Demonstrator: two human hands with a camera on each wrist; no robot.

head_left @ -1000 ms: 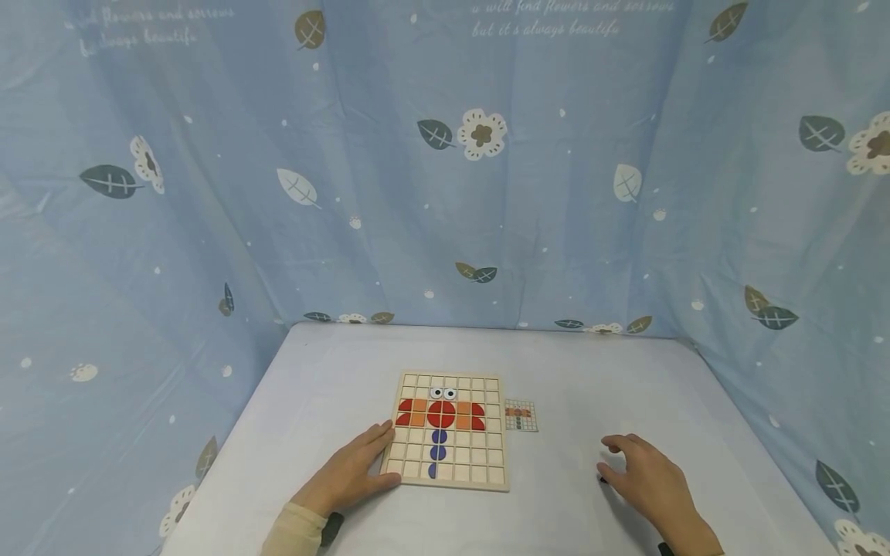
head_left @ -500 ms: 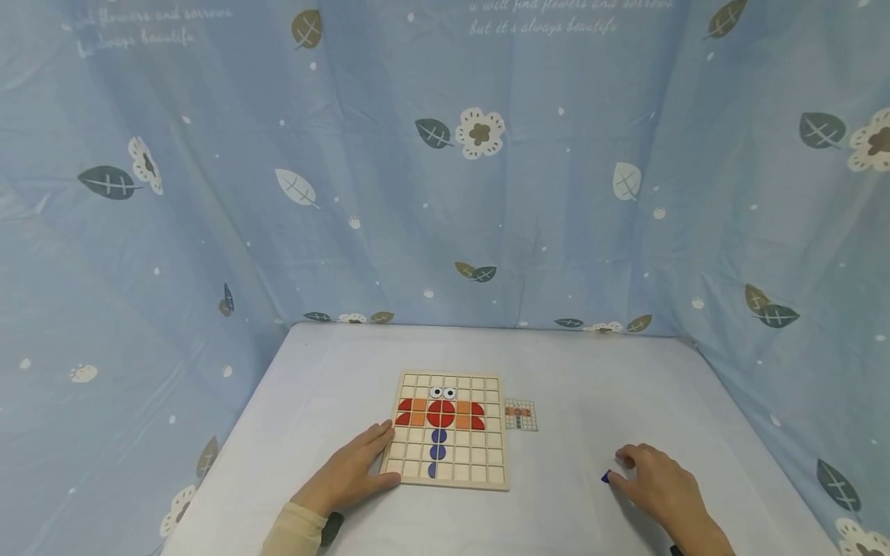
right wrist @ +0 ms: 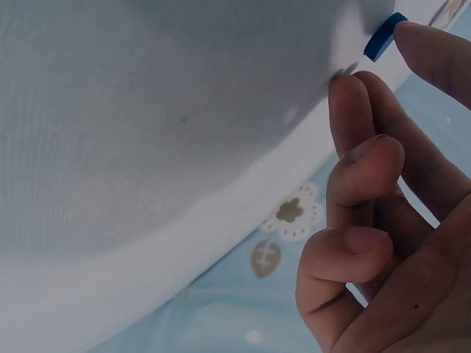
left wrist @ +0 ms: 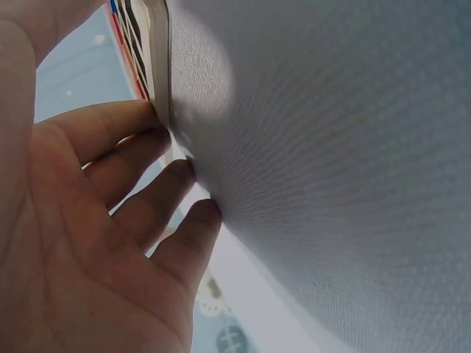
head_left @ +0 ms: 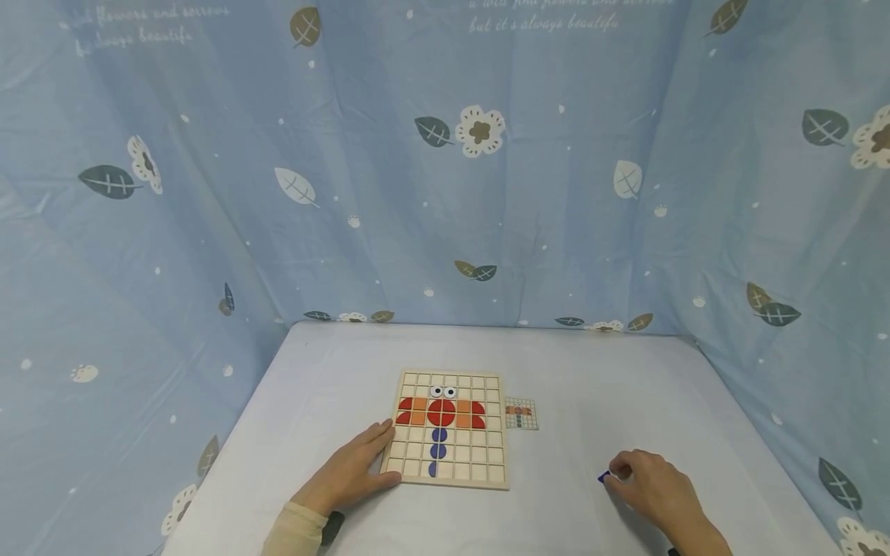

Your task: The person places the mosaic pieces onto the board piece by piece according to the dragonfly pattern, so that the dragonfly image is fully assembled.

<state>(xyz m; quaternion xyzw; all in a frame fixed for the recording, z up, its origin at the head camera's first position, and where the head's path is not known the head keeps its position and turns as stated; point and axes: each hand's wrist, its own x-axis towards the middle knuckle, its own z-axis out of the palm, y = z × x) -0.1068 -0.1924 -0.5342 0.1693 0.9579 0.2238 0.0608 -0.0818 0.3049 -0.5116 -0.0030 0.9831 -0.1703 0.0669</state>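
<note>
A square wooden grid board [head_left: 480,459] lies on the table. Its cells hold red, orange and blue tiles and two eye tiles. At its front left corner is my left hand [head_left: 351,472], fingers against the left edge and thumb at the front edge. In the left wrist view, the fingertips [left wrist: 151,114] touch the board's side [left wrist: 159,59]. To the right, my right hand [head_left: 653,490] is low over the table with a small blue tile [head_left: 603,477] at the thumb tip. In the right wrist view the thumb touches this blue tile [right wrist: 384,37]; the index fingertip is apart from it.
A small pattern card [head_left: 521,414] lies beside the board's right edge, showing a similar figure in a grid. White cloth covers the table [head_left: 591,371]. A blue curtain [head_left: 389,232] with leaves and flowers surrounds the back and sides.
My right hand has shifted slightly right and toward me, and its thumb and index finger have drawn closer. The blue tile now shows at the thumb tip. My left hand stays by the board.
</note>
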